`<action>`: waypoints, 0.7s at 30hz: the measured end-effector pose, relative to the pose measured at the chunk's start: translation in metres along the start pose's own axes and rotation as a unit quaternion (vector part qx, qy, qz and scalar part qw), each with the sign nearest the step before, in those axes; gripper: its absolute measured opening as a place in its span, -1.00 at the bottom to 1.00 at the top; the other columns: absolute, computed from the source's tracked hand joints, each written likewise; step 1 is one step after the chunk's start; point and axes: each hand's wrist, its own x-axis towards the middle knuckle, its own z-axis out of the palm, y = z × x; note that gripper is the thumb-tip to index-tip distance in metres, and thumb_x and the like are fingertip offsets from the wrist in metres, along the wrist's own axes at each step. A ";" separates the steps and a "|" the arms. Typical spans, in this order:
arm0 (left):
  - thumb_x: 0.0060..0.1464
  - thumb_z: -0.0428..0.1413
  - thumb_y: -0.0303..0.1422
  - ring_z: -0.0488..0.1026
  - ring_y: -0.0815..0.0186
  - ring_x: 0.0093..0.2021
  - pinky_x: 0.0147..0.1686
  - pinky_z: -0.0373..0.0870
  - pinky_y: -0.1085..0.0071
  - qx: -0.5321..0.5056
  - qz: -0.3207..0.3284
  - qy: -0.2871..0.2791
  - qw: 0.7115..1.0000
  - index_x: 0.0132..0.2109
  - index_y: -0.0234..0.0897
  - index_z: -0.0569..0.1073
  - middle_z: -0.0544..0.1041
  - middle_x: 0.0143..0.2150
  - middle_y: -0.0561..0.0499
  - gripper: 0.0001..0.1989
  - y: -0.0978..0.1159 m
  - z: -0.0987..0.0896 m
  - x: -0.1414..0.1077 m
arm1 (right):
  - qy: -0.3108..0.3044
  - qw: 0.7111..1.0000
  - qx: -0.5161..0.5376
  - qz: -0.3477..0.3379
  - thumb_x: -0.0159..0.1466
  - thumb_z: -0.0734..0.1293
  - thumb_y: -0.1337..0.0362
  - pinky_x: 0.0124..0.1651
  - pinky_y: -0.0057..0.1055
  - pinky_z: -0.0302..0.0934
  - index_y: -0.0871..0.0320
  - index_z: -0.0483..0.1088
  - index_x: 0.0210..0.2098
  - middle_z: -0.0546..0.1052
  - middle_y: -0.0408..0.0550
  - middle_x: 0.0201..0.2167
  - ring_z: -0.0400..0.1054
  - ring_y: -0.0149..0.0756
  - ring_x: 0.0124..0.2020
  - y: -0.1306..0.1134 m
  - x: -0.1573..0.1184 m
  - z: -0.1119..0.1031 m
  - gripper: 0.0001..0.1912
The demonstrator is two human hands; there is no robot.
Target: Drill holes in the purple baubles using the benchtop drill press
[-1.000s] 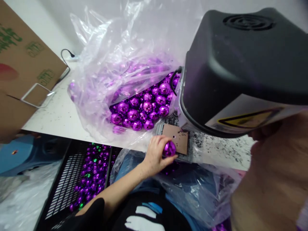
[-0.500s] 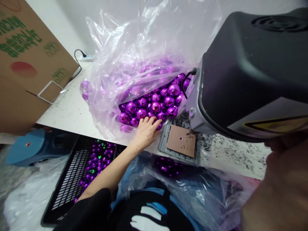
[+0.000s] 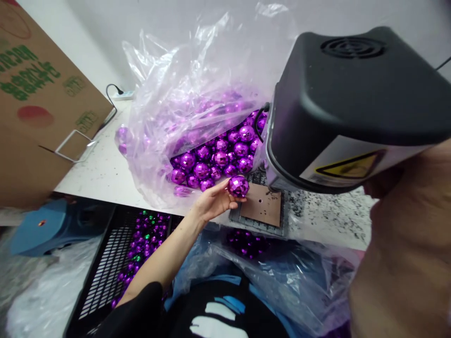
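Observation:
My left hand (image 3: 219,201) holds a shiny purple faceted ball (image 3: 238,187) between thumb and fingers, palm turned up. Just right of it lies a square copper-coloured plate (image 3: 261,204) with a small dark hole, set on a grey base. Behind my hand, a clear plastic bag (image 3: 165,84) lies open with many purple mirrored balls (image 3: 201,170) inside. At the right edge my right arm and hand (image 3: 382,180) reach up against the black machine head (image 3: 338,108); its fingers are mostly hidden behind the housing.
A cardboard box (image 3: 52,108) with a wire handle stands at the left. Below the white table (image 3: 102,173) are a black crate (image 3: 102,267) of small purple and green pieces and a blue stool (image 3: 38,225). Black flakes litter the table's right side. Plastic sheeting (image 3: 282,272) covers my lap.
My left hand has come away from the bag with one purple ball, turning palm up and moving slightly right towards the plate. The camera view has shifted a little.

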 end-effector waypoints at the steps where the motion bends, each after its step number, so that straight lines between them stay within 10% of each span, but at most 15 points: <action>1: 0.16 0.16 -0.12 0.57 0.26 -0.25 -0.38 0.41 0.48 -0.014 -0.014 0.004 1.000 -0.06 -0.34 0.49 0.58 -0.13 -0.16 -0.63 -0.004 0.001 0.003 | 0.002 1.000 0.001 0.011 0.28 0.21 -0.10 -0.60 -0.49 -0.14 0.22 0.24 -0.59 0.10 -0.22 -0.68 0.04 -0.63 -0.67 0.002 0.003 0.000 -0.47; 8: 0.08 0.22 -0.05 0.51 0.34 -0.36 -0.49 0.34 0.50 0.170 0.059 0.090 0.980 -0.01 -0.31 0.45 0.56 -0.20 -0.07 -0.54 -0.027 0.010 0.014 | 0.001 1.000 -0.002 0.012 0.24 0.22 -0.17 -0.50 -0.43 -0.15 0.22 0.20 -0.58 0.11 -0.23 -0.65 0.03 -0.64 -0.63 0.003 0.010 0.001 -0.43; 15: 0.22 0.11 -0.13 0.42 0.18 0.11 0.15 0.32 0.18 0.517 0.235 0.142 0.811 0.15 -0.23 0.34 0.48 0.10 -0.08 -0.56 -0.054 0.014 0.018 | 0.003 0.999 0.000 -0.041 0.31 0.18 -0.09 -0.49 -0.46 -0.12 0.24 0.19 -0.58 0.14 -0.21 -0.63 0.04 -0.64 -0.60 -0.002 0.007 0.006 -0.45; 21: 0.22 0.12 -0.10 0.41 0.11 0.08 0.11 0.29 0.13 0.646 0.299 0.132 0.690 0.20 -0.29 0.27 0.48 0.07 -0.17 -0.48 -0.068 0.011 0.030 | 0.002 1.000 0.001 -0.030 0.32 0.19 -0.01 -0.49 -0.48 -0.07 0.26 0.30 -0.53 0.18 -0.19 -0.63 0.08 -0.63 -0.59 -0.002 0.006 0.004 -0.51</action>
